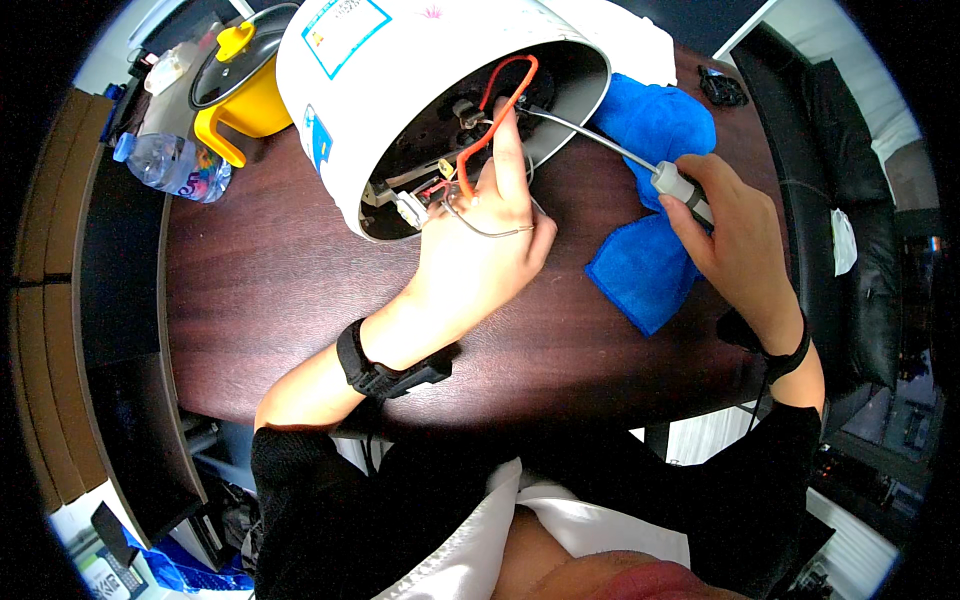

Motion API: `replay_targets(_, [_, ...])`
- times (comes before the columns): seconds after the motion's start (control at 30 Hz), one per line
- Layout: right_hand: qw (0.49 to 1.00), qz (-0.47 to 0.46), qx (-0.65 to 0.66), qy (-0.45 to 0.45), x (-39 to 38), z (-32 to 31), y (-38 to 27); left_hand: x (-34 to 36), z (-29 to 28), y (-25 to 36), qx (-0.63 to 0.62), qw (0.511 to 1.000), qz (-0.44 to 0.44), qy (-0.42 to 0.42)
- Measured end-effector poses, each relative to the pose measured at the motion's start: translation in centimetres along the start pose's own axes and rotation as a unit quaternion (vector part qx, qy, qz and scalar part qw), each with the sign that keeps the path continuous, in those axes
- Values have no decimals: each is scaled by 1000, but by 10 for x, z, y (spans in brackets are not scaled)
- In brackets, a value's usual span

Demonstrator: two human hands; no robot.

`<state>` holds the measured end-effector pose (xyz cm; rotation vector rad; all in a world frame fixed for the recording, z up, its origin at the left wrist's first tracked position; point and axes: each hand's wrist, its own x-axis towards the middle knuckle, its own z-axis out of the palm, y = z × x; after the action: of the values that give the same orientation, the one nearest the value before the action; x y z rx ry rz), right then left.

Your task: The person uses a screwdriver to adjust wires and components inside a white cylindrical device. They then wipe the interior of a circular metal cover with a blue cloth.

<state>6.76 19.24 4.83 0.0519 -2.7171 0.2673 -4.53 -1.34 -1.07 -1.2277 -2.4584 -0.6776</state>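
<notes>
The right hand [735, 230] is closed around the handle of a screwdriver [672, 183], whose shaft is aimed toward ten o'clock. The left hand [478, 245] is placed at the open end of a white cylindrical casing [440, 65], its index finger stretched inside and its other fingers bent; whether anything is pinched by them cannot be told. A thin grey wire [487, 233] is draped across the back of that hand, and a black strap is worn on each wrist.

The casing is laid on its side at twelve o'clock from the left hand, its opening turned toward the wearer. Inside, an orange-red wire [464, 165] is looped beside the index finger, and a white connector [410, 209] is seen near the lower rim. The screwdriver's tip is brought in next to the fingertip, though its exact contact is perhaps lost in the shadow.

Blue cloth [645, 270] is spread on the dark brown worktop [290, 270], from eight to eleven o'clock of the right hand. A black bundle [722, 88] is set at twelve o'clock from it. At nine o'clock from the casing, a yellow pot [262, 105] is stood, with a clear bottle [175, 168] laid near it toward eight o'clock.
</notes>
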Motion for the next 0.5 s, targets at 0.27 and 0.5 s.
replay_targets(0.27, [1000,-9,-5,5,1,-2,-1,4,-4,-2,-27,1000,10,1])
replay_targets(0.5, [1000,-20,-3,7,6,-3,-3,3,4,-8,-140,990,-8,-11])
